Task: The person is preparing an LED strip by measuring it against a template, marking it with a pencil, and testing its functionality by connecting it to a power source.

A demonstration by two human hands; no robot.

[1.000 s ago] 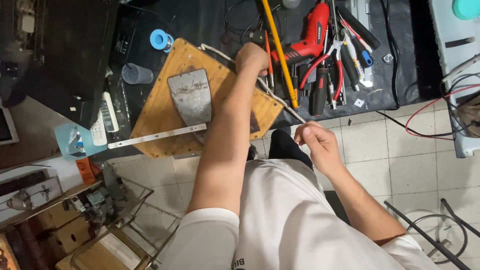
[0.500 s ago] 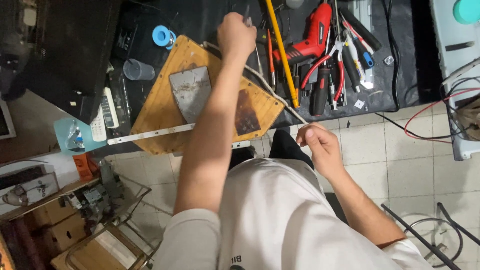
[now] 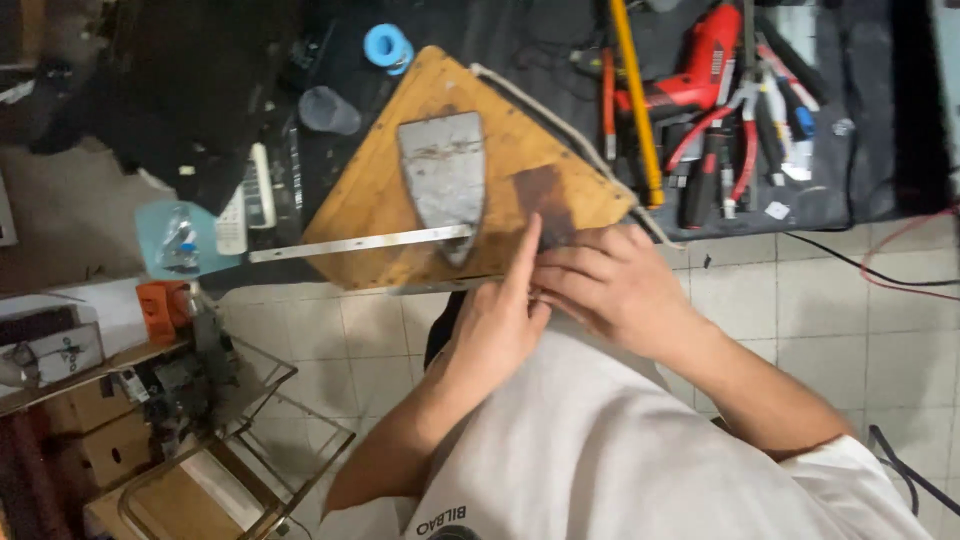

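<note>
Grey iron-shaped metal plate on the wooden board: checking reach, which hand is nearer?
Left hand, forefinger just right of the plate; right hand sits farther right.

White short-sleeved T-shirt, dark lettering, bare forearms

Your dark workbench [image 3: 880, 150] runs along the far side. On it a wooden board [image 3: 400, 190] overhangs the near edge, a blue tape roll [image 3: 385, 45] and a clear cup [image 3: 328, 110] lie far left, and a red drill [image 3: 700, 60], pliers [image 3: 735, 130] and a yellow rod [image 3: 635, 100] lie right.
</note>
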